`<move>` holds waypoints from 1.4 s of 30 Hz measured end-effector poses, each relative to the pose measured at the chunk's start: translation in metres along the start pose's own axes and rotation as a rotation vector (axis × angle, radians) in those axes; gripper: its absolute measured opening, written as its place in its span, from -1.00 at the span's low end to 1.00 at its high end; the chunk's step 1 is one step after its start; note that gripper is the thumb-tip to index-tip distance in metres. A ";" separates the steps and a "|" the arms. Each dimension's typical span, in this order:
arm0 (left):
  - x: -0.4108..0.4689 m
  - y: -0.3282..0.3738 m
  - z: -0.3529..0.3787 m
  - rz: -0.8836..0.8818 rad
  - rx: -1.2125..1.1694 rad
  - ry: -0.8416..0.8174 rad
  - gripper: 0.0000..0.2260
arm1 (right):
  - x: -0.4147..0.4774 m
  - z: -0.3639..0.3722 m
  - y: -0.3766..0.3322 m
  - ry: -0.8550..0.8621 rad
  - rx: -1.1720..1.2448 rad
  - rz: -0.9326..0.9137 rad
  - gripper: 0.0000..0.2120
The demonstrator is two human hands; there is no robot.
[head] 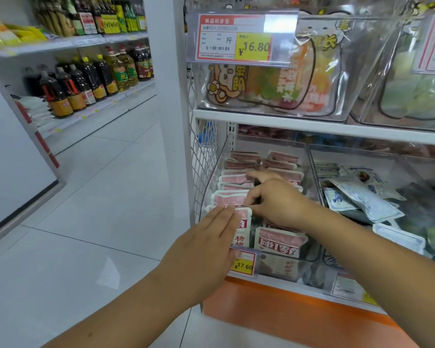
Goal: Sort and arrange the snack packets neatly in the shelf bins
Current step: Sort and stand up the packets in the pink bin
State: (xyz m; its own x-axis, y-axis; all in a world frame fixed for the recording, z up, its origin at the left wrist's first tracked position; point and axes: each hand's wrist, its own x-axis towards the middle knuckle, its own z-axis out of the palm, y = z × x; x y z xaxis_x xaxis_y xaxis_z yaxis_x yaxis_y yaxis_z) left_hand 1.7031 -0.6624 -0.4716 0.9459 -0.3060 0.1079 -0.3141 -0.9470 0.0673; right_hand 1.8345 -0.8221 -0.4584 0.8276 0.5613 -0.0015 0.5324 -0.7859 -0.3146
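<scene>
In the bin, the left hand lies flat, fingers straight and together, pressing the front packet upright, likely as a stop. Mid-bin, the right hand curls thumb and fingers over the packets, seemingly squaring the row.

White tiled floor, oil-bottle shelves

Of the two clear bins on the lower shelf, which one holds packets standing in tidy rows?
The left bin, with pink packets; the right bin holds blue-white packets in a loose heap.
</scene>
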 end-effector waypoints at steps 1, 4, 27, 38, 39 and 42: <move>0.000 0.000 -0.001 -0.012 -0.020 -0.028 -0.44 | 0.002 0.000 0.000 -0.021 0.001 -0.005 -0.92; 0.001 0.002 -0.002 -0.046 -0.070 0.006 -0.45 | 0.002 -0.018 0.005 -0.128 0.059 -0.033 -0.89; 0.127 -0.014 0.023 -0.146 -0.148 -0.127 -0.47 | 0.027 -0.051 0.060 -0.175 -0.421 0.003 -0.51; 0.140 -0.017 0.024 -0.134 -0.149 -0.008 -0.49 | 0.055 -0.052 0.064 -0.010 -0.171 -0.005 -0.75; 0.139 -0.016 0.024 -0.137 -0.147 -0.009 -0.49 | 0.056 -0.055 0.065 0.010 -0.115 0.006 -0.77; 0.138 -0.015 0.023 -0.121 -0.166 0.014 -0.48 | 0.067 -0.061 0.068 0.003 -0.121 0.015 -0.83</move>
State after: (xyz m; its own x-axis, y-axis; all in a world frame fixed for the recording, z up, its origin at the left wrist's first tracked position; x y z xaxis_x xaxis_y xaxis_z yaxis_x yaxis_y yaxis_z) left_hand 1.8404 -0.6923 -0.4802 0.9768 -0.1880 0.1029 -0.2080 -0.9474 0.2433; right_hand 1.9368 -0.8536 -0.4221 0.8360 0.5488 -0.0026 0.5375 -0.8198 -0.1973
